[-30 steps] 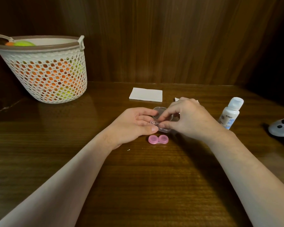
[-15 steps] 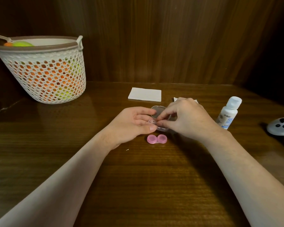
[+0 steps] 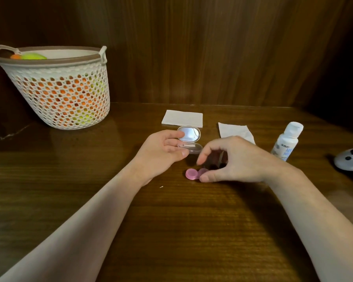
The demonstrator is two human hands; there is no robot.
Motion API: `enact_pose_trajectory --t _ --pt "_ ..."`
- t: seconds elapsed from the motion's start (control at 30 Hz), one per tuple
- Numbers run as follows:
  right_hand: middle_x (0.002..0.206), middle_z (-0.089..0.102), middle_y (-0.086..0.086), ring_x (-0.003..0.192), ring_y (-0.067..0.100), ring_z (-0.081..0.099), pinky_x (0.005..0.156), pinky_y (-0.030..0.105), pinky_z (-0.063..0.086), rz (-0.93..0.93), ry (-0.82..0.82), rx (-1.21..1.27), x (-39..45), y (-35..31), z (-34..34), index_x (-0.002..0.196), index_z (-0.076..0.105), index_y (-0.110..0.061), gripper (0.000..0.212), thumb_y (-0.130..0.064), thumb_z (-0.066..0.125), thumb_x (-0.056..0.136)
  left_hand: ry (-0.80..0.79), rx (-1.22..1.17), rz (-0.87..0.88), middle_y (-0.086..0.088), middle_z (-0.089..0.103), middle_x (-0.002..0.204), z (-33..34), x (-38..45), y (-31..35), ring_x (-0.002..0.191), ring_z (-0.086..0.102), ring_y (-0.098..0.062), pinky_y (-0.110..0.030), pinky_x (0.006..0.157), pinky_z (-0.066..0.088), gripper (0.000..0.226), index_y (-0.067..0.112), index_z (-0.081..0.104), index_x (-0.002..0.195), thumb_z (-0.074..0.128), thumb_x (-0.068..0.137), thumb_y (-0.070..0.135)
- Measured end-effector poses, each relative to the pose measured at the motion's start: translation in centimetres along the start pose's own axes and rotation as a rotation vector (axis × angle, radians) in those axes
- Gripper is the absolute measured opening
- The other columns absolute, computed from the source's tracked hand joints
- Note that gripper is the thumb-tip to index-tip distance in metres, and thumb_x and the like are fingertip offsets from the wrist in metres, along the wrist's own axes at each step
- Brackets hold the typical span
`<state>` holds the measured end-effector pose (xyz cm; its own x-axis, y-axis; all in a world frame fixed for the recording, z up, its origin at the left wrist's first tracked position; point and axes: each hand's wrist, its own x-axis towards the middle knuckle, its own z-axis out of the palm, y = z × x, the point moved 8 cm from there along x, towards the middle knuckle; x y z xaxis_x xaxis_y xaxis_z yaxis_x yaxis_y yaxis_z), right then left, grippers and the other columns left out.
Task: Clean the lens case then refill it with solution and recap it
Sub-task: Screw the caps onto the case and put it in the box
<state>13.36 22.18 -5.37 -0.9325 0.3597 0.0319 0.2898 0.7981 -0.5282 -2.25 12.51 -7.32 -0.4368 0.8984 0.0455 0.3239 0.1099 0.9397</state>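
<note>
At the middle of the wooden table (image 3: 171,231), the left hand (image 3: 161,151) pinches the open clear travel box (image 3: 189,142), its mirrored lid upright. Just in front lies the pink lens case (image 3: 193,174), caps on. The right hand (image 3: 238,159) arches over it, fingers loosely spread, thumb touching the case's right cap, gripping nothing. The solution bottle (image 3: 286,142) stands to the right, capped, near a crumpled tissue (image 3: 235,131).
</note>
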Motion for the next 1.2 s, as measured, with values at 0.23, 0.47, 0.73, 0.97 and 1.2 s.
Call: enact_pose_trajectory --t 0.23,0.47,0.73,0.97,1.2 --pt "0.105 0.071 -0.034 0.104 -0.011 0.061 0.073 0.003 0.049 -0.009 -0.028 0.073 -0.2 0.1 0.6 0.103 0.076 -0.047 0.024 -0.048 0.089 0.082 0.0 -0.005 -0.004 0.001 0.071 0.131 -0.1 -0.2 -0.1 0.118 0.071 -0.015 -0.041 0.106 0.058 0.057 0.022 0.061 0.145 0.081 0.092 0.009" --pt "0.097 0.074 -0.031 0.1 -0.007 0.065 0.071 0.006 0.051 -0.036 0.138 0.105 -0.5 0.2 -1.4 0.097 0.079 -0.049 0.015 -0.05 0.085 0.084 -0.018 -0.003 0.005 0.002 0.072 0.128 0.1 -0.1 0.1 0.115 0.072 -0.014 -0.038 0.105 0.058 0.058 0.021 0.06 0.145 0.081 0.092 0.009" --pt "0.097 0.07 -0.041 0.104 -0.009 0.06 0.091 0.046 0.055 -0.043 0.428 0.062 -0.8 -0.4 -3.3 0.095 0.075 -0.059 0.016 -0.05 0.082 0.084 -0.083 -0.009 0.048 0.005 0.074 0.127 0.6 -0.4 0.6 0.113 0.074 -0.008 -0.033 0.102 0.06 0.06 0.021 0.061 0.145 0.081 0.091 0.005" --pt "0.097 0.076 -0.03 0.102 -0.006 0.064 0.084 0.028 0.054 -0.041 0.386 0.049 -0.4 -0.3 -2.6 0.105 0.082 -0.048 0.018 -0.045 0.082 0.087 -0.1 0.016 0.074 0.006 0.074 0.128 0.7 -0.6 1.0 0.115 0.073 -0.008 -0.035 0.103 0.06 0.058 0.024 0.062 0.144 0.081 0.091 0.007" --pt "0.098 0.076 -0.03 0.1 -0.002 0.066 0.086 0.034 0.059 -0.02 0.357 0.063 -0.2 -0.1 -2.3 0.102 0.082 -0.049 0.019 -0.051 0.082 0.083 -0.106 0.009 0.081 0.006 0.074 0.127 0.7 -0.5 0.9 0.114 0.073 -0.008 -0.035 0.102 0.06 0.06 0.024 0.062 0.144 0.082 0.089 0.008"
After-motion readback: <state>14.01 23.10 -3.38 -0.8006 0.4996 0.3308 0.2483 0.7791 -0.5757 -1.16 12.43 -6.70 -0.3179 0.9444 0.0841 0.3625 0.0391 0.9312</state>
